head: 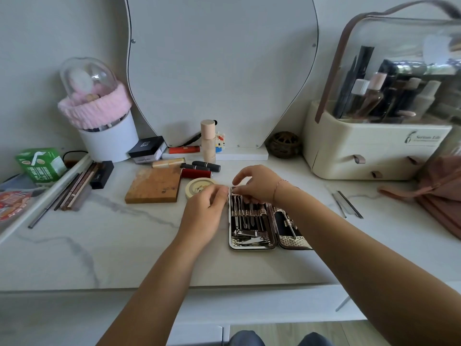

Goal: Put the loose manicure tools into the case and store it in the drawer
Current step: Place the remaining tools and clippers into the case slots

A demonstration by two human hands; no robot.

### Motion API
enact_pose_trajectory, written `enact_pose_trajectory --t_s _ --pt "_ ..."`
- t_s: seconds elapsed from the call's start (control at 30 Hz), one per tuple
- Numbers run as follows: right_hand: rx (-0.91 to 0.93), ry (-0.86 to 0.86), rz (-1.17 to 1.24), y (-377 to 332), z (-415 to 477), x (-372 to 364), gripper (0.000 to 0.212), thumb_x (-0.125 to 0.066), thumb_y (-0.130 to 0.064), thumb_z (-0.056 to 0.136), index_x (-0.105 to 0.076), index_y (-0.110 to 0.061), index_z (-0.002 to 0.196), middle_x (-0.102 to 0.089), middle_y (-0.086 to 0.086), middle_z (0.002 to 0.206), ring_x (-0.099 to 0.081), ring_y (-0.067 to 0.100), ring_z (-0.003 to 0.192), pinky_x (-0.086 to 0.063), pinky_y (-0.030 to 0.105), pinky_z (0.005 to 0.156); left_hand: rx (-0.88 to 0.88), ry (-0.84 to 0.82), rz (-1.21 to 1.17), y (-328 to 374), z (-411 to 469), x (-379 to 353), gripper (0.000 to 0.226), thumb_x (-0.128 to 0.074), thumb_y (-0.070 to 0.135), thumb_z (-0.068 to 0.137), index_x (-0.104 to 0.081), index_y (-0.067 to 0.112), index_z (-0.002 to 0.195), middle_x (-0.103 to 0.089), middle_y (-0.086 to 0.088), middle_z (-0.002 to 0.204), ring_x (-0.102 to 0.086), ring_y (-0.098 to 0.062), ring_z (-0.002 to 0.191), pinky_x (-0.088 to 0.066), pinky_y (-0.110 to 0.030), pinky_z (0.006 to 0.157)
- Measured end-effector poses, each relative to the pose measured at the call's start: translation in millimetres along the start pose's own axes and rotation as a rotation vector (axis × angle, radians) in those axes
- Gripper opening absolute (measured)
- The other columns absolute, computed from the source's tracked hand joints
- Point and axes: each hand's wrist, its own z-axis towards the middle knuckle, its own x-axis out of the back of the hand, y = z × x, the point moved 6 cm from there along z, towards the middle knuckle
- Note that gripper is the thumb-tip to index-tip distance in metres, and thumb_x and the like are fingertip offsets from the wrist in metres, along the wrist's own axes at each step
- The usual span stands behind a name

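An open metallic manicure case (252, 243) lies flat on the marble tabletop, its left half filled with several steel tools in a strap. My right hand (257, 183) hovers over the case's far edge, fingertips pinched on the top of a tool there. My left hand (207, 211) rests at the case's left far corner, fingers curled against its rim. Two loose thin metal tools (348, 204) lie on the table to the right of the case.
A round cream tin (197, 187), a wooden block (153, 186) and lipsticks (199, 169) sit left of the case. A cream cosmetics organizer with small drawers (369, 151) stands at the back right, pink cloth (439, 193) beside it. A mirror (222, 71) stands behind.
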Motion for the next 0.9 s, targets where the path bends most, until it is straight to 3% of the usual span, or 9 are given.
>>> enact_pose_trajectory --t_s 0.13,0.63,0.9 --pt "0.14 0.095 -0.174 -10.6 -4.5 8.4 0.02 -0.055 -0.014 0.087 -0.074 -0.017 0.093 -0.044 -0.015 0.059 -0.041 0.002 0.053 -0.029 0.013 0.051 0.021 0.011 -0.033 -4.4 1.7 -0.8 0.022 -0.044 0.035 0.095 -0.062 0.023 0.098 -0.067 0.009 0.094 -0.062 -0.006 0.091 -0.042 -0.013 0.073" --pt "0.175 0.049 -0.256 -7.2 -4.0 2.9 0.022 -0.054 -0.017 0.089 -0.073 -0.021 0.099 -0.046 -0.018 0.063 -0.044 -0.001 0.06 -0.032 0.01 0.057 0.016 0.011 0.03 -7.7 3.4 -1.9 0.03 -0.044 0.039 0.094 -0.063 0.018 0.104 -0.066 0.007 0.097 -0.06 -0.007 0.092 -0.039 -0.01 0.069" --pt "0.226 0.011 -0.301 -8.9 -5.3 2.3 0.023 -0.051 -0.017 0.091 -0.071 -0.02 0.103 -0.041 -0.017 0.063 -0.04 0.0 0.058 -0.029 0.011 0.056 0.005 0.004 0.048 -5.8 2.5 -1.4 0.03 -0.043 0.039 0.094 -0.062 0.018 0.104 -0.065 0.008 0.095 -0.056 0.001 0.087 -0.038 -0.002 0.064"
